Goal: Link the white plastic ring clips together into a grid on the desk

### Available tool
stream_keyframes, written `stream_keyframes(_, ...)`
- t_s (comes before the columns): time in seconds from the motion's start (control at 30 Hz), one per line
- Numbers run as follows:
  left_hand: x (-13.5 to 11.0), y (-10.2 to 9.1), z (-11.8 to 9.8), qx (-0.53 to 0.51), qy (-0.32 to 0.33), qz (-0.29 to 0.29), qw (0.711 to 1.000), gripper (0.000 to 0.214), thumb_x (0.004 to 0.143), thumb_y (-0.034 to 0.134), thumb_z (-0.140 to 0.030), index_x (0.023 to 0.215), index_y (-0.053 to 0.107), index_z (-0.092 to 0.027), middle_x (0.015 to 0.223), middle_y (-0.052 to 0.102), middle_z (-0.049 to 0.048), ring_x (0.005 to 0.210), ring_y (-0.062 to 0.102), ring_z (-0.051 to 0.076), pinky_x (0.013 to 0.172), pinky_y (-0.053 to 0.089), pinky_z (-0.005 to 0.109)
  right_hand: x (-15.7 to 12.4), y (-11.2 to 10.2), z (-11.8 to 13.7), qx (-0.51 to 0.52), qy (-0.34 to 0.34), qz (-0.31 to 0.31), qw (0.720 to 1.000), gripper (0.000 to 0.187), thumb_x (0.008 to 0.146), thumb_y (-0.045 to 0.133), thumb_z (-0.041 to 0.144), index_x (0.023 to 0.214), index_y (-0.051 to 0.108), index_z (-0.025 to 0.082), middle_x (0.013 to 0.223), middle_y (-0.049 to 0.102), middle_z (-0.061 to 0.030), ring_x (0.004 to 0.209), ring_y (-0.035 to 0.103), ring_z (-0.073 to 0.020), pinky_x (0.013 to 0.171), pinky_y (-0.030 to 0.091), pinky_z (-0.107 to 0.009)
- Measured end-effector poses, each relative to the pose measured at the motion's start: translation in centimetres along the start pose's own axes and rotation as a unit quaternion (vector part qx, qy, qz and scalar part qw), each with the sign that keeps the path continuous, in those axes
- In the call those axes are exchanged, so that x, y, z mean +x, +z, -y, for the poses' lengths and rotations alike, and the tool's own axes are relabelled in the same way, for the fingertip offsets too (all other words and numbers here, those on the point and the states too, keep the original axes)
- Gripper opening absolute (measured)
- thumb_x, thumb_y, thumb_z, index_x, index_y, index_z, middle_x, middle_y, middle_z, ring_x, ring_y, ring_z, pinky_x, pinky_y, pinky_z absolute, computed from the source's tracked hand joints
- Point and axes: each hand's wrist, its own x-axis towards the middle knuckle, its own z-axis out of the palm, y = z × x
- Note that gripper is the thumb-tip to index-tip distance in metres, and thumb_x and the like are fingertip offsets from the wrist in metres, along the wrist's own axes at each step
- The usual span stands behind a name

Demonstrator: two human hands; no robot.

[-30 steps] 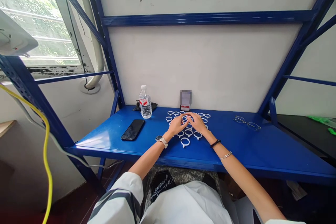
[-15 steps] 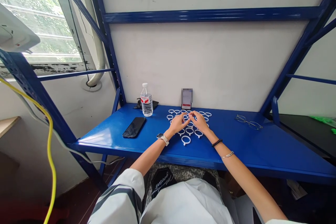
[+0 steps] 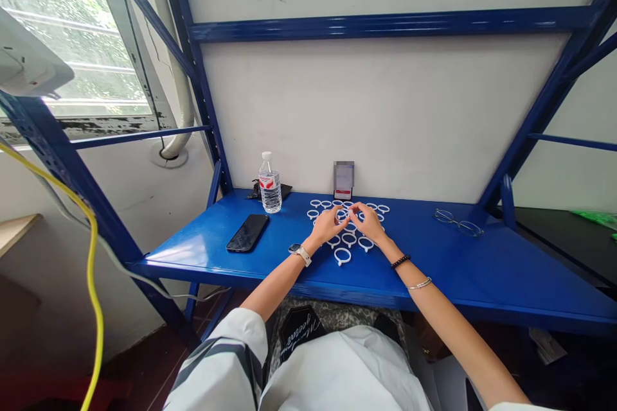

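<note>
On the table (image 3: 482, 270), rings (image 3: 340, 262) lie right of the phone (image 3: 247, 233) and bottle (image 3: 270, 192), left of the glasses (image 3: 456, 222).

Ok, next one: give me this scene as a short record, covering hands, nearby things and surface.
Left hand: over white rings; grasp unclear
Right hand: fingertips close to the left's; grasp unclear
Left of rings: dark phone, upright bottle
Right of rings: eyeglasses
Behind rings: upright card-like item, face blurred
Surface: blue table

Blue counter (image 3: 434, 263), white rings (image 3: 342, 262) spread at its middle
Phone (image 3: 247, 233) and bottle (image 3: 270, 190) left, dark item (image 3: 286, 191) behind the bottle — upright card (image 3: 344, 180) at the back, glasses (image 3: 456, 223) to the right
</note>
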Motion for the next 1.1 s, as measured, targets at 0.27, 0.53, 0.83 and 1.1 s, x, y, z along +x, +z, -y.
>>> stream_keyframes(0.27, -0.03, -0.17, -0.16, -0.008, -0.007, -0.002, 1.000, 0.055, 0.088, 0.043, -0.056, 0.121, 0.055, -0.014, 0.071, 0.064, 0.0033, 0.062, 0.059, 0.016, 0.055, 0.040, 0.024, -0.09, 0.29, -0.21, -0.010, 0.010, 0.005, 1.000, 0.019, 0.093, 0.044, 0.036, 0.091, 0.057, 0.022, 0.088, 0.066, -0.0063, 0.083, 0.062, -0.0241, 0.082, 0.045, -0.041)
stream_keyframes(0.53, -0.10, 0.00, 0.04, -0.015, 0.001, -0.005, 1.000, 0.052, 0.089, 0.044, -0.053, 0.123, 0.053, -0.015, 0.073, 0.064, 0.0034, 0.065, 0.060, 0.017, 0.055, 0.040, 0.023, -0.09, 0.28, -0.18, -0.001, 0.020, -0.001, 1.000, 0.018, 0.094, 0.044, 0.035, 0.088, 0.056, 0.022, 0.086, 0.066, -0.0057, 0.081, 0.061, -0.0236, 0.080, 0.046, -0.040)
stream_keyframes(0.83, -0.20, -0.17, -0.17, -0.021, 0.008, -0.002, 1.000, 0.051, 0.089, 0.045, -0.051, 0.125, 0.050, -0.015, 0.073, 0.063, 0.0025, 0.065, 0.059, 0.016, 0.056, 0.040, 0.023, -0.13, 0.25, -0.05, 0.005, 0.033, -0.007, 0.999, 0.019, 0.094, 0.044, 0.036, 0.087, 0.056, 0.023, 0.084, 0.066, -0.0058, 0.078, 0.062, -0.0239, 0.072, 0.047, -0.038)
stream_keyframes(1.1, -0.19, -0.12, -0.09, -0.026, 0.008, 0.005, 1.000, 0.052, 0.089, 0.044, -0.052, 0.125, 0.049, -0.015, 0.072, 0.062, 0.0026, 0.064, 0.059, 0.016, 0.055, 0.040, 0.023, -0.16, 0.34, 0.00, -0.001, 0.032, -0.017, 0.999, 0.017, 0.094, 0.045, 0.034, 0.086, 0.055, 0.023, 0.083, 0.067, -0.0053, 0.077, 0.062, -0.0240, 0.075, 0.047, -0.040)
